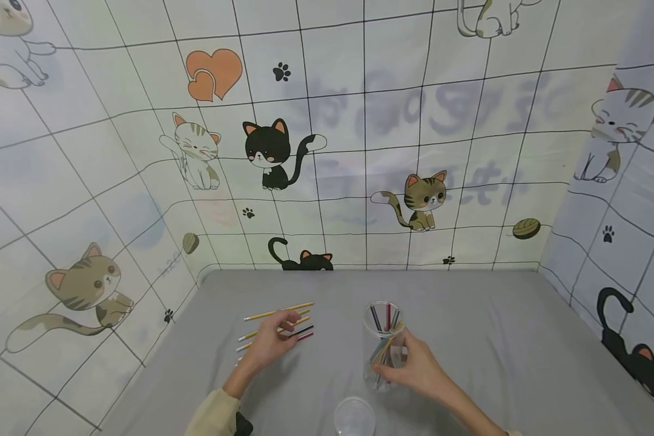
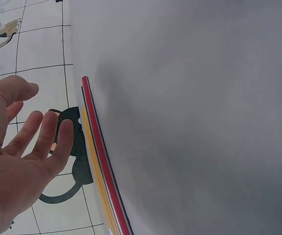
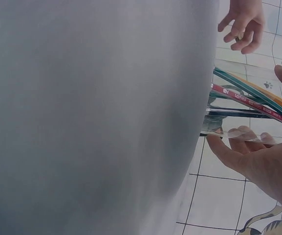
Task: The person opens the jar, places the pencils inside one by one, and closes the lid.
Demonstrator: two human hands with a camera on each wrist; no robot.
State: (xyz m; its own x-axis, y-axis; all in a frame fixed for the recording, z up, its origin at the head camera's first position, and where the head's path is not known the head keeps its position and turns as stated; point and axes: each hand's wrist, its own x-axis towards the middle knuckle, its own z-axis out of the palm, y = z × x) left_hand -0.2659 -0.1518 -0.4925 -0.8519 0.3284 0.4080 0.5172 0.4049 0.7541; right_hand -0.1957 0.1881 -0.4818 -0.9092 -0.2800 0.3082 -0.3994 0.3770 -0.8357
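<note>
Several pencils lie side by side on the grey cloth at the left, among them a yellow pencil point(image 1: 272, 312) at the far side and a red pencil point(image 2: 99, 132) at the near side. Above this row hovers my left hand point(image 1: 272, 340), fingers loosely bent; the left wrist view shows nothing between them. My right hand point(image 1: 418, 366) holds a clear jar point(image 1: 367, 354) around its side. The jar stands upright with several pencils in it, including a red pencil point(image 3: 248, 102) and a green pencil point(image 3: 228, 78).
A round, clear lid point(image 1: 354, 418) lies on the grey cloth point(image 1: 469, 315) in front of the jar, cut off by the lower edge. A curtain point(image 1: 338, 151) printed with cats and a grid hangs behind and along both sides.
</note>
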